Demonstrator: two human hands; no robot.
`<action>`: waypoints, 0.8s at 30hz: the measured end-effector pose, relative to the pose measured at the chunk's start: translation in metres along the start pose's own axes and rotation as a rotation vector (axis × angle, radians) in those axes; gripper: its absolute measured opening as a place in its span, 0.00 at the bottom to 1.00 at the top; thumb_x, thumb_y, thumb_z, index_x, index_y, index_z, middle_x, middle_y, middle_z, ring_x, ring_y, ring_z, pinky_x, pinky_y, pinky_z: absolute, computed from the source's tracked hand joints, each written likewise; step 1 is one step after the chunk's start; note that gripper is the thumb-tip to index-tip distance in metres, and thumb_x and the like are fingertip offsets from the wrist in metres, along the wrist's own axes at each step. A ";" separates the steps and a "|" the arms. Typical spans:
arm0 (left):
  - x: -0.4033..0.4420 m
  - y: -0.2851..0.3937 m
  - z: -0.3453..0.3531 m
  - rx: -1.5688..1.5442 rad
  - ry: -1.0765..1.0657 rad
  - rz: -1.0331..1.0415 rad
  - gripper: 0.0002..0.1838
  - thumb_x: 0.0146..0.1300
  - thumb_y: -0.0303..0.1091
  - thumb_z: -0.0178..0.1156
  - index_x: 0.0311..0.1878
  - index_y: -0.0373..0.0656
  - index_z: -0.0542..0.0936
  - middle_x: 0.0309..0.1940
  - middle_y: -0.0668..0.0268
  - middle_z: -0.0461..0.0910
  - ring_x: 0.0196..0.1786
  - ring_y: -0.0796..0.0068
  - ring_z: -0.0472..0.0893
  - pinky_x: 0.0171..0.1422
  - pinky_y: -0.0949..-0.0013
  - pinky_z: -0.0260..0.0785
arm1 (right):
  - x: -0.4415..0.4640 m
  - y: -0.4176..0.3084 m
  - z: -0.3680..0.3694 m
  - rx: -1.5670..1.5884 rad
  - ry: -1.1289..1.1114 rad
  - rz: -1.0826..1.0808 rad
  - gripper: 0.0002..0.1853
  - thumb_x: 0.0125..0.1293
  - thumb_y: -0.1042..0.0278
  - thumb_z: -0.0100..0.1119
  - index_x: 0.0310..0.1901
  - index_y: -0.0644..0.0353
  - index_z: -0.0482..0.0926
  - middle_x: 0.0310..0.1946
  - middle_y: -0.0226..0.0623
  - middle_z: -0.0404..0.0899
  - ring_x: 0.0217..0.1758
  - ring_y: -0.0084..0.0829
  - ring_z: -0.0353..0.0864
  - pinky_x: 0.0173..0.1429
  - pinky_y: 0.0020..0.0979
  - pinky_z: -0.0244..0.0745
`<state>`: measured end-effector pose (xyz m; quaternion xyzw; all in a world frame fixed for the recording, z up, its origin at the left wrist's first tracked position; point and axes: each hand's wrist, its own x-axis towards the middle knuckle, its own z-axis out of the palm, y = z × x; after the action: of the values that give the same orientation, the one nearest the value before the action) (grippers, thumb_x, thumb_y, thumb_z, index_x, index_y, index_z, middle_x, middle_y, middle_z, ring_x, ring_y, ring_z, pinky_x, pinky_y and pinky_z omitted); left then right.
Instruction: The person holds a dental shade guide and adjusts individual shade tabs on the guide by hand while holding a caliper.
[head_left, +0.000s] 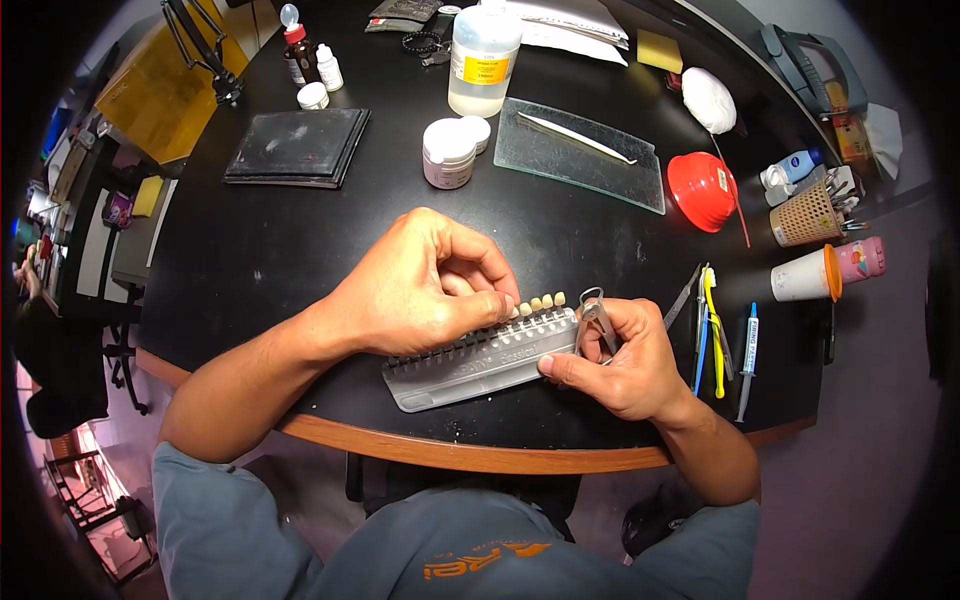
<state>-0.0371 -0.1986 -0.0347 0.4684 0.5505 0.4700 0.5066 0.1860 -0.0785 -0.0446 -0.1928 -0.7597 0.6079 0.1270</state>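
A grey tooth shade guide is tilted near the table's front edge, with several tooth-coloured tabs standing up along its right part. The thumb and fingers of my left hand are pinched together at one of these tabs, partly hiding it and the row's left part. My right hand grips the guide's right end, its thumb pressed on the front face. Between that hand's fingers is also a small metal caliper, its looped end up beside the last tab.
Right of my right hand lie several slim tools, a yellow-handled one and a syringe. Farther back are a glass slab with a white instrument, a red bowl, white jars, a large bottle and a black case.
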 end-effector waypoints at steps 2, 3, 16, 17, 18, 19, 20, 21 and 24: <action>0.000 0.001 0.000 -0.008 -0.001 -0.013 0.07 0.59 0.20 0.62 0.37 0.28 0.86 0.27 0.68 0.84 0.28 0.92 0.74 0.34 0.83 0.66 | 0.000 0.000 0.000 0.004 0.002 -0.005 0.24 0.56 0.76 0.75 0.17 0.55 0.64 0.15 0.19 0.65 0.22 0.10 0.60 0.25 0.23 0.52; 0.000 0.002 0.000 -0.011 -0.002 -0.019 0.07 0.58 0.20 0.62 0.37 0.29 0.87 0.26 0.68 0.84 0.28 0.92 0.74 0.34 0.83 0.66 | 0.000 -0.001 0.001 0.007 0.004 -0.007 0.24 0.56 0.76 0.75 0.17 0.55 0.64 0.15 0.19 0.65 0.22 0.10 0.60 0.25 0.23 0.52; 0.002 -0.003 -0.001 0.003 0.011 -0.027 0.06 0.59 0.22 0.66 0.37 0.30 0.87 0.26 0.68 0.85 0.28 0.92 0.75 0.33 0.83 0.66 | -0.001 0.002 0.003 0.047 0.024 0.031 0.24 0.57 0.75 0.76 0.17 0.55 0.66 0.15 0.18 0.66 0.21 0.10 0.60 0.24 0.23 0.51; 0.002 -0.003 -0.001 -0.003 0.002 -0.040 0.06 0.59 0.22 0.66 0.38 0.29 0.87 0.26 0.68 0.84 0.27 0.92 0.74 0.33 0.83 0.66 | -0.001 0.000 0.003 0.064 0.026 0.048 0.24 0.57 0.75 0.76 0.17 0.54 0.66 0.15 0.18 0.66 0.21 0.10 0.60 0.24 0.22 0.52; 0.002 -0.004 -0.002 -0.009 -0.006 -0.052 0.06 0.60 0.22 0.66 0.38 0.29 0.87 0.26 0.68 0.84 0.27 0.93 0.74 0.32 0.83 0.65 | -0.001 -0.001 0.004 0.081 0.028 0.063 0.24 0.57 0.74 0.76 0.17 0.54 0.66 0.15 0.18 0.66 0.21 0.10 0.60 0.24 0.22 0.52; 0.002 -0.003 -0.003 -0.002 -0.010 -0.046 0.06 0.60 0.22 0.66 0.38 0.29 0.87 0.26 0.68 0.85 0.27 0.92 0.74 0.32 0.83 0.65 | -0.001 0.001 0.003 0.076 0.025 0.045 0.24 0.57 0.74 0.76 0.17 0.54 0.66 0.15 0.18 0.67 0.21 0.10 0.60 0.24 0.22 0.52; 0.002 -0.002 -0.004 0.005 -0.015 -0.039 0.06 0.60 0.22 0.66 0.37 0.29 0.86 0.27 0.67 0.85 0.27 0.92 0.74 0.32 0.84 0.65 | 0.000 0.004 0.002 0.070 0.023 0.027 0.24 0.57 0.74 0.77 0.17 0.54 0.65 0.15 0.19 0.67 0.21 0.10 0.61 0.24 0.22 0.52; 0.002 0.000 -0.004 0.012 -0.021 -0.034 0.05 0.60 0.22 0.66 0.37 0.29 0.86 0.28 0.67 0.85 0.27 0.92 0.74 0.32 0.84 0.65 | 0.000 0.005 0.002 0.065 0.021 0.010 0.24 0.57 0.74 0.77 0.17 0.54 0.65 0.15 0.19 0.67 0.21 0.09 0.61 0.24 0.22 0.52; 0.001 0.006 -0.006 -0.020 -0.046 -0.079 0.06 0.59 0.22 0.66 0.39 0.29 0.86 0.29 0.67 0.85 0.28 0.92 0.77 0.33 0.83 0.66 | 0.000 0.001 0.002 0.062 0.017 0.025 0.24 0.57 0.74 0.77 0.17 0.53 0.65 0.16 0.19 0.68 0.21 0.09 0.61 0.24 0.21 0.52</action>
<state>-0.0428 -0.1971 -0.0282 0.4517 0.5520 0.4445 0.5419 0.1855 -0.0798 -0.0458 -0.2033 -0.7369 0.6311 0.1319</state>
